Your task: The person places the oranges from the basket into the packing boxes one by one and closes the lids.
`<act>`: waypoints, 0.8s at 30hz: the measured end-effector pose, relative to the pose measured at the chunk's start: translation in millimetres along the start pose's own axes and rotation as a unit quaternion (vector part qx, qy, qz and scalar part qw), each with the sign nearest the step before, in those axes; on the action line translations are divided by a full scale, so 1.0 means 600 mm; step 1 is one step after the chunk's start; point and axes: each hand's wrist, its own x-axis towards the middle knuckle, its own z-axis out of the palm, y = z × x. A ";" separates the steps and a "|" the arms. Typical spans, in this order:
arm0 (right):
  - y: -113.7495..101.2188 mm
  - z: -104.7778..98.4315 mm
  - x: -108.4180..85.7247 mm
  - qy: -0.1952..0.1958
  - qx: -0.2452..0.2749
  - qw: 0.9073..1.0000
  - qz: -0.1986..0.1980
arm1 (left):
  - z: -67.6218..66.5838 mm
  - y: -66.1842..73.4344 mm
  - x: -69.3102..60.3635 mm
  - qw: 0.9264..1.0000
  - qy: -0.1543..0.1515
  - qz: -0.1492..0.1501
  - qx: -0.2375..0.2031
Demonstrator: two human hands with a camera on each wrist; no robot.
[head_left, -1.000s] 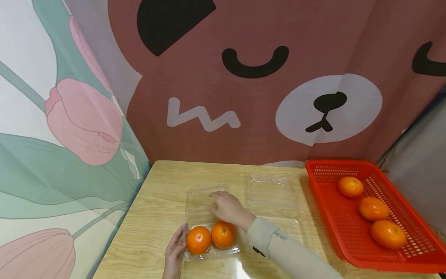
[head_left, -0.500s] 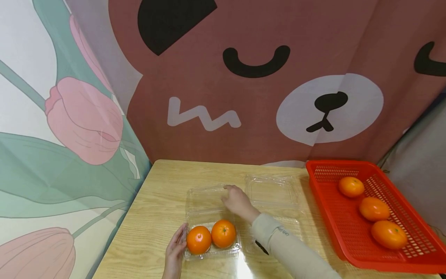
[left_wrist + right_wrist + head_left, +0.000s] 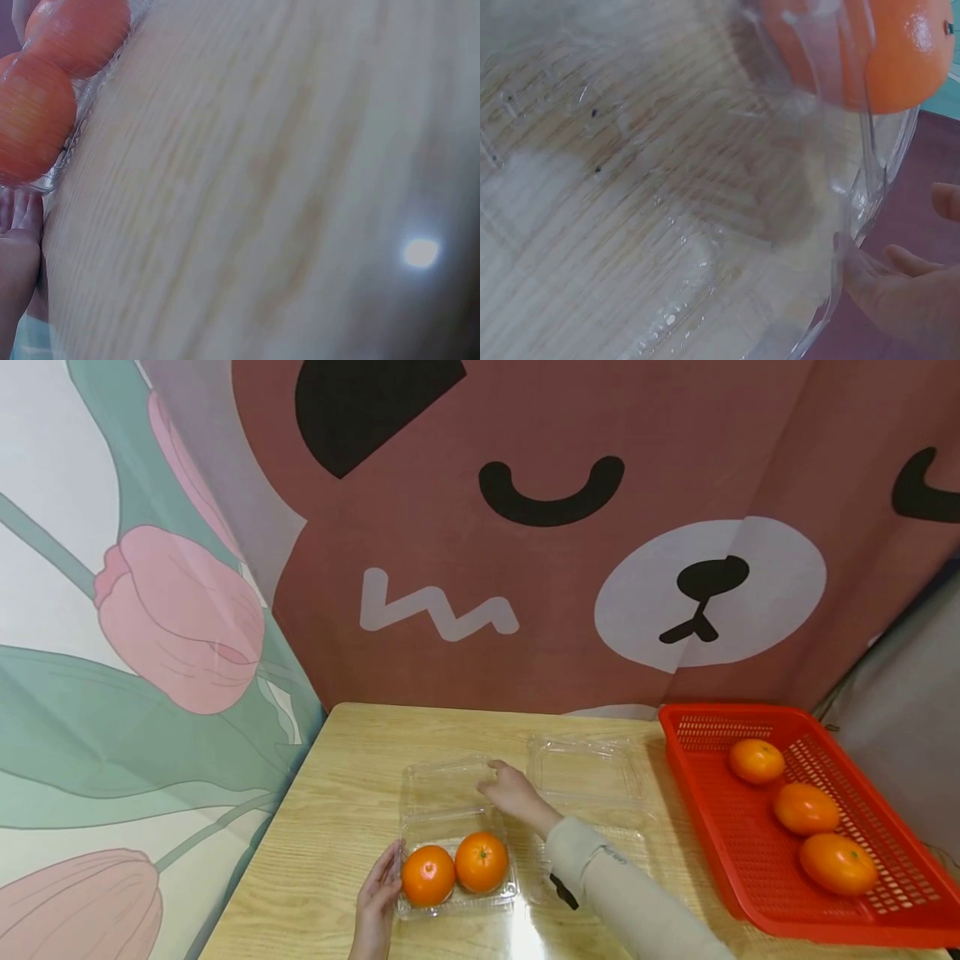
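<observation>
Two oranges [image 3: 428,877] [image 3: 482,862] sit side by side in the base of a clear plastic box [image 3: 468,906]; its lid [image 3: 444,792] lies folded back behind them. Against the box's left wall rests my left hand [image 3: 377,902], its fingers fairly straight. The left wrist view shows that hand [image 3: 19,251] beside the oranges [image 3: 34,120] [image 3: 82,34]. My right hand [image 3: 517,797] is at the lid's far right corner. In the right wrist view, fingers of the right hand [image 3: 911,300] touch the clear edge, thumb apart, with an orange [image 3: 907,56] above.
A second clear box stands open to the right, its lid [image 3: 585,770] behind and its base [image 3: 630,852] partly behind the right sleeve [image 3: 630,893]. At the far right, a red basket [image 3: 712,835] holds three oranges [image 3: 757,762] [image 3: 806,809] [image 3: 837,864]. A printed curtain [image 3: 420,668] hangs behind the table [image 3: 300,860].
My right hand has moved right, from over the lid's middle and the right orange to the lid's far right corner. My left hand has stayed at the box's left side.
</observation>
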 end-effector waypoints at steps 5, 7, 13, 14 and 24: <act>0.000 0.001 0.002 0.011 0.043 0.999 0.002 | 0.001 0.000 0.000 1.000 0.005 -0.004 0.004; -0.001 -0.001 0.002 0.023 0.062 0.998 0.002 | 0.002 0.000 0.000 1.000 0.007 -0.006 0.007; -0.001 -0.010 -0.001 0.073 0.121 0.990 0.003 | 0.000 -0.003 0.001 1.000 0.004 0.000 0.003; -0.001 -0.012 -0.002 0.079 0.129 0.989 0.003 | -0.001 -0.003 0.001 1.000 0.002 0.002 0.001; 0.001 -0.026 -0.020 0.088 0.143 0.985 -0.048 | -0.004 -0.006 0.000 1.000 -0.012 0.023 -0.017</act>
